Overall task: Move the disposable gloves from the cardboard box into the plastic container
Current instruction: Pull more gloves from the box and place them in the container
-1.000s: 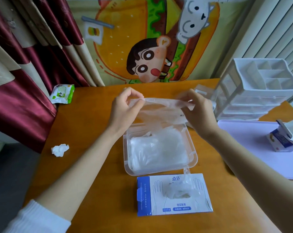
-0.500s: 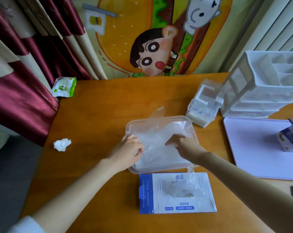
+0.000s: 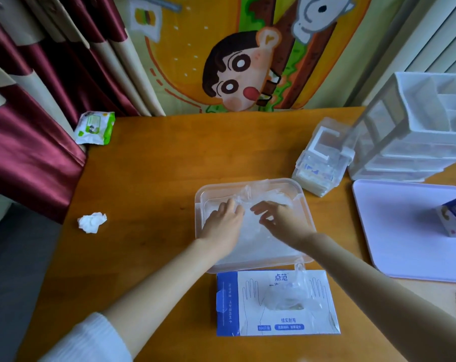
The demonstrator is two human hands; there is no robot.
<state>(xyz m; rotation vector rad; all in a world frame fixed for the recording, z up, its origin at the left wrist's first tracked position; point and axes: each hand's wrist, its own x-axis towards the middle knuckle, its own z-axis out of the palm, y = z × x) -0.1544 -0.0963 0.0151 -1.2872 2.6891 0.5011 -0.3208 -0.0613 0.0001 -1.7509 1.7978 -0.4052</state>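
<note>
While a crumpled tissue (image 3: 91, 222) and wipes pack (image 3: 95, 128) lie well apart on the table (image 3: 148, 178), our left hand (image 3: 223, 223) and right hand (image 3: 281, 220) rest loose, uncurled fingers on the filmy, translucent gloves (image 3: 255, 244) heaped in the plastic container (image 3: 274, 180); another pokes from the cardboard box (image 3: 248, 304) beside it.

We see an orange worktop (image 3: 156, 178), on it a plastic container (image 3: 248, 182), a cardboard box (image 3: 248, 304) just beside it, wipes pack (image 3: 95, 128), crumpled tissue (image 3: 91, 222), lilac tray (image 3: 399, 231), drawer unit (image 3: 410, 142).
</note>
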